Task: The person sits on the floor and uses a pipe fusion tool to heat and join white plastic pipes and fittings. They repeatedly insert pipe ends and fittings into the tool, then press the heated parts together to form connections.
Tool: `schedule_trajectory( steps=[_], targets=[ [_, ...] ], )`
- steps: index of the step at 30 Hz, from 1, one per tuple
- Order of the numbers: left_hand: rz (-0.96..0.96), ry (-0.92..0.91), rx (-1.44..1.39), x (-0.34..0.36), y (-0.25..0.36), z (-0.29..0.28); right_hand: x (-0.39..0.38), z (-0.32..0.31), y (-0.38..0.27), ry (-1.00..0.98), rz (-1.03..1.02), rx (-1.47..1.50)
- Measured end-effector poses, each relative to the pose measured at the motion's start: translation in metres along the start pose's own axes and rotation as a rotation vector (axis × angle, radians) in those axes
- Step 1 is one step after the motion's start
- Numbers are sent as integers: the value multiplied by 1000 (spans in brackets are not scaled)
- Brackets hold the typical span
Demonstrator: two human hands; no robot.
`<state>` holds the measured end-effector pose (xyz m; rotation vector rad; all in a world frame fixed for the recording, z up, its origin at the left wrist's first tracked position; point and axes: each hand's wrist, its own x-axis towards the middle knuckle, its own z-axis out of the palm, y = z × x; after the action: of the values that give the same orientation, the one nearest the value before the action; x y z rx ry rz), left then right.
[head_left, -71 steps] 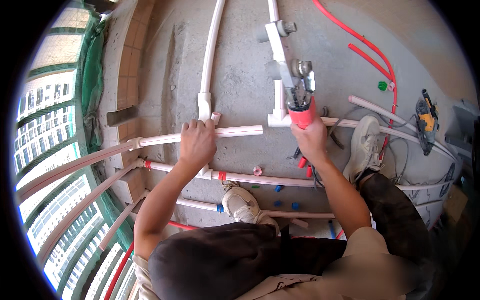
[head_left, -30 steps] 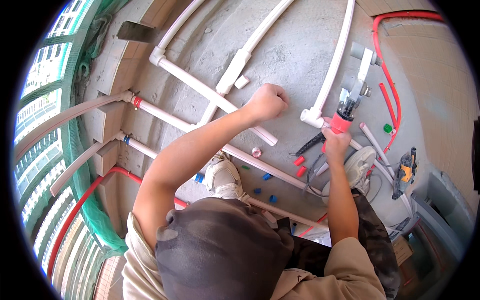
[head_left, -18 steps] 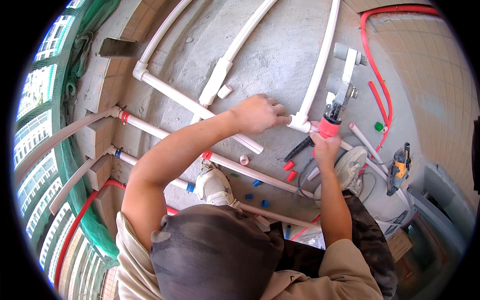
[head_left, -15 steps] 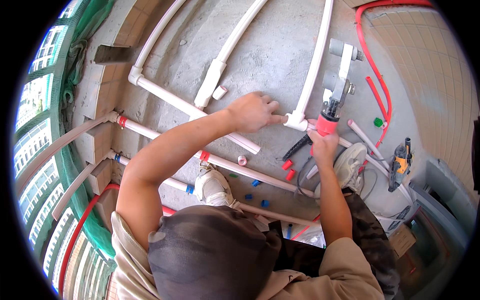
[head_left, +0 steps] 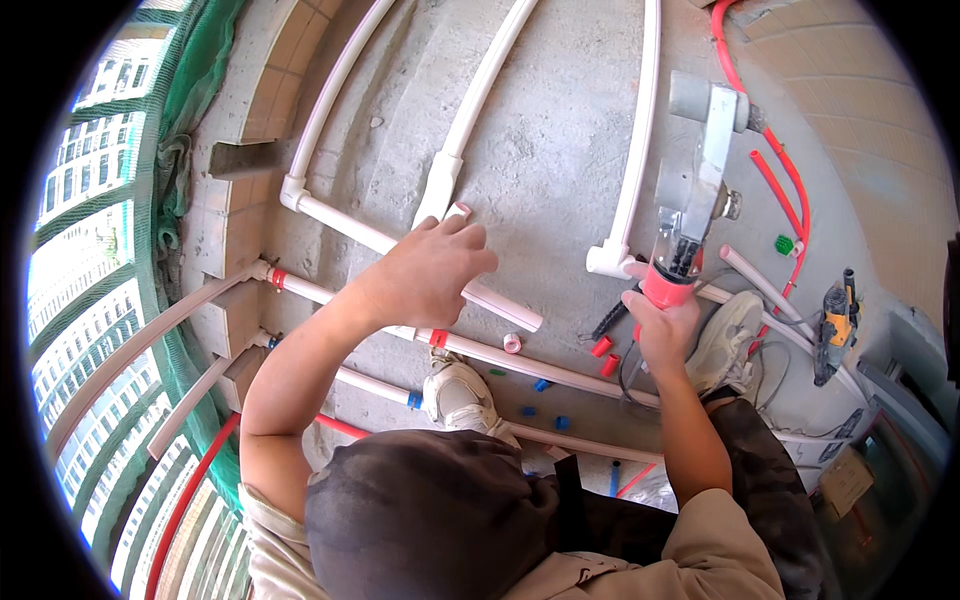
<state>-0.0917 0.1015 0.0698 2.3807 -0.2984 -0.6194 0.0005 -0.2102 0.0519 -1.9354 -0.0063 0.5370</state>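
My right hand [head_left: 668, 325] grips the red handle of a pipe fusion welder [head_left: 667, 285]. The welder's flat metal plate and grey round heating sockets [head_left: 692, 97] point away from me. Just left of its handle, a white pipe fitting [head_left: 607, 260] ends a long white pipe [head_left: 640, 150]. My left hand [head_left: 430, 270] hovers over a white pipe with an elbow [head_left: 350, 230], fingers bent and apart. By its fingertips lies a short white coupling [head_left: 459, 210], partly hidden, beside a thicker white fitting [head_left: 440, 185] on the middle pipe.
Red caps [head_left: 602, 346] and blue caps [head_left: 562, 423] lie scattered near my shoes [head_left: 460, 395]. A yellow and black power tool [head_left: 836, 325] rests at right. Red pipe [head_left: 785, 165] curves along the tiled wall. Green netting [head_left: 160, 230] hangs at left. Pink-white pipes [head_left: 560, 370] cross the floor.
My left hand has left the white fitting beside the welder and moved left towards the short coupling. The right hand still holds the welder; the whole view has shifted slightly.
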Motion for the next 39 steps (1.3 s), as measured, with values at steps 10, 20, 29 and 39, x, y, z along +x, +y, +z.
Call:
schedule_trajectory(
  steps=[10, 20, 29, 39],
  targets=[
    [210, -186, 72, -3, -15, 27, -42, 24, 3, -450, 268, 422],
    [165, 403, 523, -24, 64, 59, -17, -2, 7, -250, 158, 527],
    [-320, 113, 316, -22, 22, -27, -22, 6, 9, -248, 175, 570],
    [-230, 169, 608, -32, -6, -33, -104, 68, 33, -466, 444, 564]
  ],
)
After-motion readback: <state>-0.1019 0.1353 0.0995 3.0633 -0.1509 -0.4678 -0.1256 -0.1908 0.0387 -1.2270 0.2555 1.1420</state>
